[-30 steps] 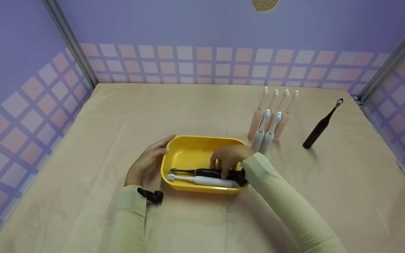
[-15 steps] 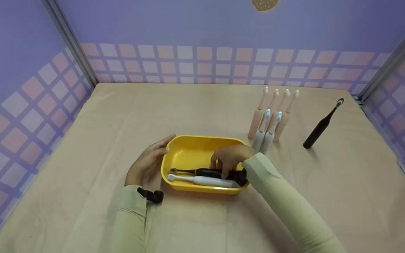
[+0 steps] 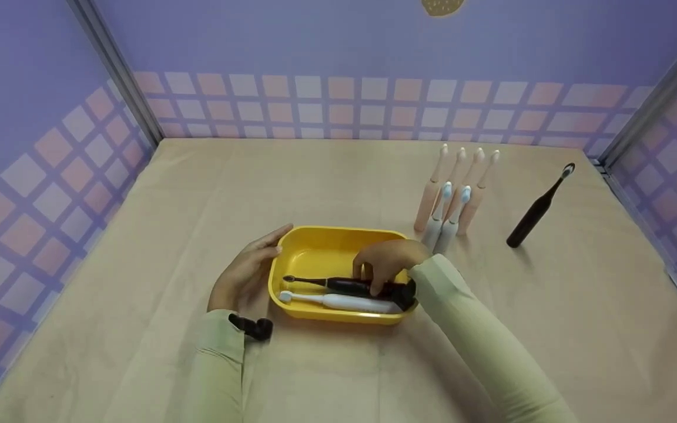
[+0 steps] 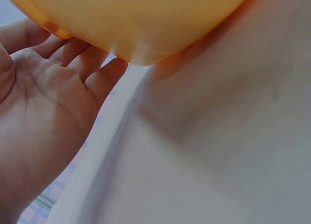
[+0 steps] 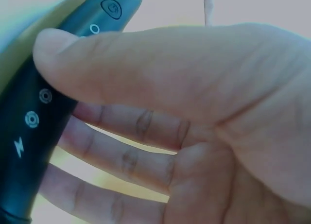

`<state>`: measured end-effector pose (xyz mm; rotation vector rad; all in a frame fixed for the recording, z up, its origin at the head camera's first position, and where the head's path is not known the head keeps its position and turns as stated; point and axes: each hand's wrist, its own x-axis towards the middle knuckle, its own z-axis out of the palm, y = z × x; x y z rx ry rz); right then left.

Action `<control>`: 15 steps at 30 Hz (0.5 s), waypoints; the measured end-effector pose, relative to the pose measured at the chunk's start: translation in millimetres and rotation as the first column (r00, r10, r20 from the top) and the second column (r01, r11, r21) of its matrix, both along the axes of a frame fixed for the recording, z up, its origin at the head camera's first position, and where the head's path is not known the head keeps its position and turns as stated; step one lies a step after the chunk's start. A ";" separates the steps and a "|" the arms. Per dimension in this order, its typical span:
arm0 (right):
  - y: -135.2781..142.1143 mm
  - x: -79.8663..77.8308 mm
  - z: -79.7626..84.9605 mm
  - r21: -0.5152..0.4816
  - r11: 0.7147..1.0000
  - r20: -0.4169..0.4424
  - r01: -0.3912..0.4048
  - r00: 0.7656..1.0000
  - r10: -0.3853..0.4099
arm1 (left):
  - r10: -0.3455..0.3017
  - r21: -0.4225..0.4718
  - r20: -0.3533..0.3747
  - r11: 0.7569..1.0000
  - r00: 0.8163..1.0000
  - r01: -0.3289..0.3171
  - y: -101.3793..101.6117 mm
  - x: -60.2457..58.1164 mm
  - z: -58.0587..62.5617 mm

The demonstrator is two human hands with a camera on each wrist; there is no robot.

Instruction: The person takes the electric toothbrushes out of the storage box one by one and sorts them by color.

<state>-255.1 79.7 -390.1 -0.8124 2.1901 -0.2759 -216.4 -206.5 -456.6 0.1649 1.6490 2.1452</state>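
A yellow tub holds a black electric toothbrush and a white electric toothbrush, lying side by side. My right hand reaches into the tub and grips the black toothbrush by its handle. In the right wrist view, the thumb lies across the handle, with the other fingers on its far side. My left hand holds the tub's left end, thumb at the rim and fingers along the outer wall. The left wrist view shows these fingers against the tub's outside.
Several pink electric toothbrushes stand upright right of the tub, with two white ones before them. Farther right stands another black toothbrush. Tiled-pattern walls enclose the cloth-covered table.
The black toothbrush in my right hand has risen slightly, its head now farther from the white one. My right hand has shifted a little to the right; my left hand stays put.
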 end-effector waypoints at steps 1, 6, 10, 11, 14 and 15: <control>0.1 0.0 0.4 -0.007 1.000 -0.009 -0.009 1.000 0.009 | 0.001 -0.003 0.001 1.000 1.000 -0.001 0.0 -0.1 0.1; 2.1 0.1 1.9 -0.050 0.998 -0.036 -0.032 0.999 0.031 | 0.006 -0.043 -0.007 0.999 1.000 -0.007 0.4 -1.0 1.0; 4.4 1.1 4.7 -0.075 0.996 -0.076 -0.057 0.996 0.052 | -0.010 -0.089 -0.058 0.996 0.998 0.005 -0.2 -2.0 1.5; 5.0 1.5 5.5 -0.081 0.995 -0.083 -0.061 0.995 0.055 | -0.011 -0.101 -0.067 0.995 0.998 0.005 -0.1 -2.3 1.5; 6.7 2.5 7.0 -0.099 0.993 -0.101 -0.061 0.994 0.051 | -0.011 -0.135 -0.086 0.991 0.996 0.000 -0.1 -2.5 1.8; 7.3 2.8 7.5 -0.101 0.993 -0.100 -0.053 0.994 0.043 | -0.006 -0.141 -0.082 0.990 0.997 -0.005 0.1 -2.5 1.9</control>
